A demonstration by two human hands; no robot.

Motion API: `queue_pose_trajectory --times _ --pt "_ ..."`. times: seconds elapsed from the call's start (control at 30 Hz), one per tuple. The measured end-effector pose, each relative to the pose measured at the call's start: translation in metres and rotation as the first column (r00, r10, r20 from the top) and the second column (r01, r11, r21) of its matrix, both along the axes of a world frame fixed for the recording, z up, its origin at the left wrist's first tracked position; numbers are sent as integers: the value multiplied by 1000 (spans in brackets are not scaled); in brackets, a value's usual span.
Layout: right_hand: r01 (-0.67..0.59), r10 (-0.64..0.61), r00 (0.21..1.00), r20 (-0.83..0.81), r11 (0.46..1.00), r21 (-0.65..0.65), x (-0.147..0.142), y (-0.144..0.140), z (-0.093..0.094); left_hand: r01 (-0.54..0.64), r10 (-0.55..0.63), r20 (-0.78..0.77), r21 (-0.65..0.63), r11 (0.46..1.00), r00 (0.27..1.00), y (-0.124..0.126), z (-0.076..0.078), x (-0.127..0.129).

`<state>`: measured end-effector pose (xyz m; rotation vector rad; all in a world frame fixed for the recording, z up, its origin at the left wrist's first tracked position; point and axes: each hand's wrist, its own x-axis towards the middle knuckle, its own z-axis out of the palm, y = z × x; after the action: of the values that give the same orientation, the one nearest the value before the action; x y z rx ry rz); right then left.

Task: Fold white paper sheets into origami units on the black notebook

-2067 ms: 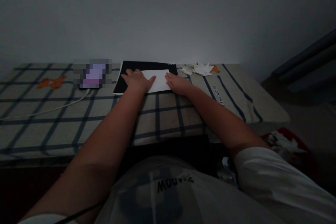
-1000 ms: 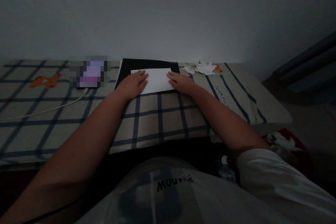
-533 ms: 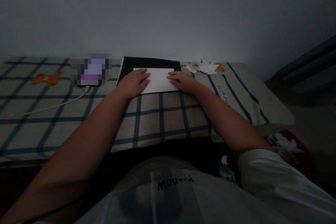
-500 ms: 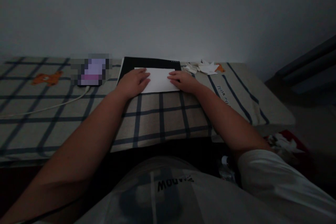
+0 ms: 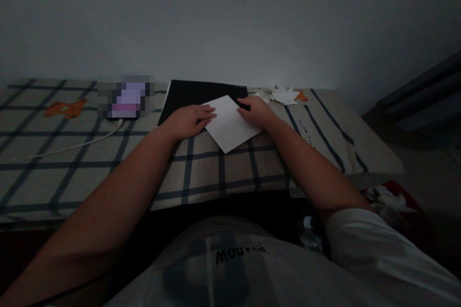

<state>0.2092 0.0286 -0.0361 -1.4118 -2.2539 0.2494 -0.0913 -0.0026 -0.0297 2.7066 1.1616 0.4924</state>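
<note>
A white sheet of paper [image 5: 230, 127] is turned with one corner toward me, partly over a black folder or notebook [image 5: 201, 91] and partly over the checked cloth. My left hand [image 5: 189, 121] lies at the paper's left corner, its fingers stretched out onto the sheet and the thumb apart. Along the upper right edge, my right hand [image 5: 257, 111] holds the sheet with bent fingers; its palm side is hidden.
A phone [image 5: 127, 98], pixelated, lies left with a white cable [image 5: 86, 143]. Farther left is an orange piece [image 5: 65, 108]. Crumpled white paper [image 5: 283, 95] lies right of the folder. Below the table are a bottle [image 5: 310, 232] and a red container [image 5: 396, 192] with scraps.
The paper has turned from lying square on the folder to pointing a corner at me, and reaches nearer. Both hands have shifted slightly with it.
</note>
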Motion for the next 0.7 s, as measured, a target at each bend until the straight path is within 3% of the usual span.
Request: queue_pose_trajectory --times 0.17,0.3,0.43,0.5,0.57,0.63,0.7 --pt "16 -58 965 -254 987 -163 -2 3 2 18 -18 -3 -32 999 1000 -4 3 5" --pt "25 -151 860 -488 966 -256 -3 4 4 46 -45 38 -17 999 998 -3 0 5" --pt "-31 -206 805 -556 922 -386 -2 2 5 39 -45 100 57 998 994 -2 -4 4" --pt "-31 -225 779 -585 919 -394 -1 1 6 -94 76 173 102 990 982 -3 -2 4" --pt "-31 -243 727 -642 923 -384 -1 1 8 -310 270 300 92 946 915 -4 2 4" --pt "-59 -248 660 -709 924 -378 -1 0 10 -463 432 441 -41 885 787 -5 6 5" --pt "-103 -247 599 -762 919 -380 -2 -1 13 -461 518 541 -251 851 662 -5 8 8"
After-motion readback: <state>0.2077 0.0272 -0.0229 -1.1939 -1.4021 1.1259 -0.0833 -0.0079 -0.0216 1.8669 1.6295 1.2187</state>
